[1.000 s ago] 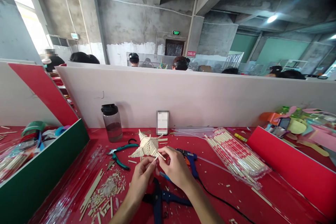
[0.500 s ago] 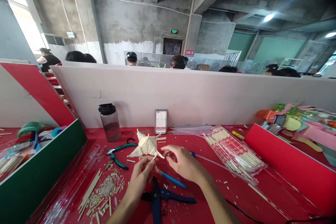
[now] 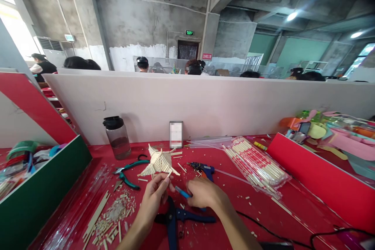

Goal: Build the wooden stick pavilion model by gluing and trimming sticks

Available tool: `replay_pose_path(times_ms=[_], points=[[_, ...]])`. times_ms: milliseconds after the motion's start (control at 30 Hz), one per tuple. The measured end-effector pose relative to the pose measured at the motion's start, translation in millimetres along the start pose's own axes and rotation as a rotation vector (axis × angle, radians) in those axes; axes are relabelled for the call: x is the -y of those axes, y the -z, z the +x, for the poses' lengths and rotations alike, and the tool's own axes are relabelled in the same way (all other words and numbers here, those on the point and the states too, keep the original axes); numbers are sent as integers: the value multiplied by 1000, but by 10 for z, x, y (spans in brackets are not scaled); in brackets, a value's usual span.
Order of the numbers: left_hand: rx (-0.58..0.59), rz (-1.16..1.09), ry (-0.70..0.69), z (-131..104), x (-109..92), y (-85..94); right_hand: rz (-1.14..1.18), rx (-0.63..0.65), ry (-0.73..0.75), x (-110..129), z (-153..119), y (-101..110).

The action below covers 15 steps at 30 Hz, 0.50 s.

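Stick star mid-frame, apart from white partition. Left hand: fingers pinched on thin stick at star's lower edge. Right hand: fingers curled at blue pen, clamp unclear. Wide gap to red divider, right.

The screen of the phone is masked by pixelation. The blue pen is partly covered by the right hand, whose fingertips are hidden. The handle of the dark blue cutter is cut off by the near edge, as are both forearms.
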<state>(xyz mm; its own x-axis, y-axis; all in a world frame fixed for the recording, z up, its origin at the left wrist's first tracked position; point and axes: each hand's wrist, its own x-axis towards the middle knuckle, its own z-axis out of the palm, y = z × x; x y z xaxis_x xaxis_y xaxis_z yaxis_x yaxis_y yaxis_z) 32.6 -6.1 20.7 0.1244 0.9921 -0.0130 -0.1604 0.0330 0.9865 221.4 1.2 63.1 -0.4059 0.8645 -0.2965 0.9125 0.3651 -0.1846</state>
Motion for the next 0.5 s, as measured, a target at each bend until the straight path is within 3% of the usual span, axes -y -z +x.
replay_pose_path(times_ms=[167,367,500], points=[[2,1,3,-10,-10,-11,77,-56,-11,-36,-9,24],[7,3,-7,5,23,-5,127,-253,-13,-46,24,11],[-1,-10,-3,12,56,-1,109,-271,-58,-33,64,4]])
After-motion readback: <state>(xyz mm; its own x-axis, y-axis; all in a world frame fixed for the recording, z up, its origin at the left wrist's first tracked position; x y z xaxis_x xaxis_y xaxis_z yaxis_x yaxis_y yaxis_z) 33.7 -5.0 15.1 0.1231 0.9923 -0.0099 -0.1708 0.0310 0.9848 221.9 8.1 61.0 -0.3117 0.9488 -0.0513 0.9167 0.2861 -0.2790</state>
